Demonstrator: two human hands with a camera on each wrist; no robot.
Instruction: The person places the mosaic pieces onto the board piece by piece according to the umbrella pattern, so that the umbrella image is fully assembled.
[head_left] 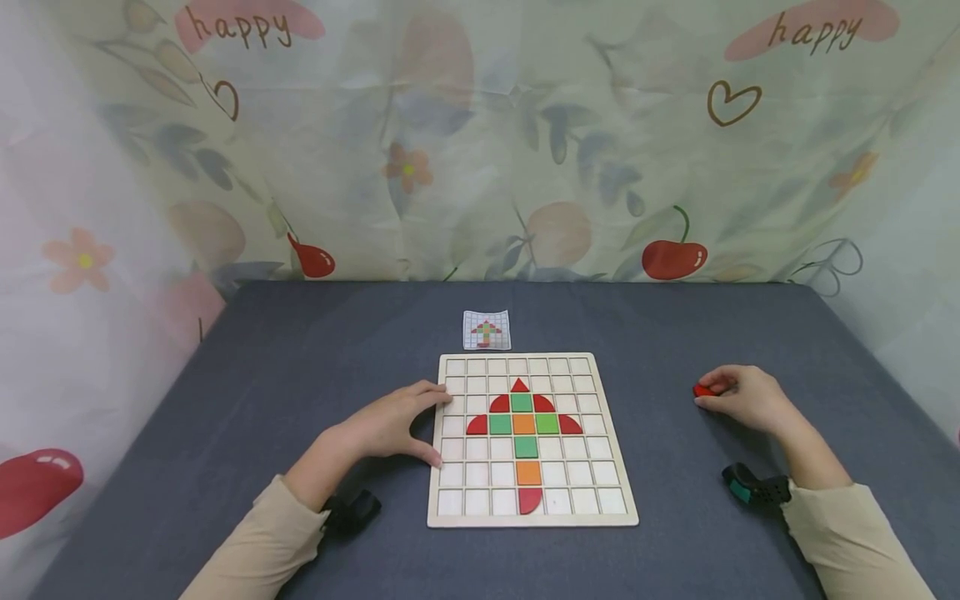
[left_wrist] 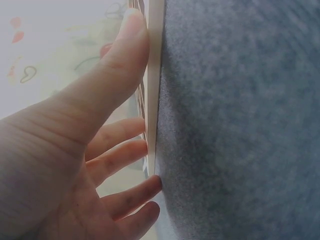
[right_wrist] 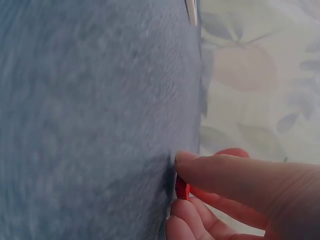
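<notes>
A white gridded board [head_left: 444, 500] lies on the dark cloth, bearing an arrow-like pattern of red, green and orange tiles. A red triangle [head_left: 520, 386] tops the pattern, and a red quarter-round tile [head_left: 529, 501] sits in the bottom row. My left hand [head_left: 386, 423] is spread along the board's left side, thumb and fingers touching the edge [left_wrist: 156, 65]. Out to the right of the board, my right hand [head_left: 747, 398] pinches a small red tile [right_wrist: 182, 189] between thumb and fingers, low over the cloth. Most of that tile is hidden by the fingers.
Behind the board lies a small card [head_left: 472, 319] printed with a similar pattern on a grid. The dark tablecloth [head_left: 337, 333] spreads out to a patterned curtain [head_left: 480, 192] at the back. A dark band [head_left: 767, 490] is on the right wrist.
</notes>
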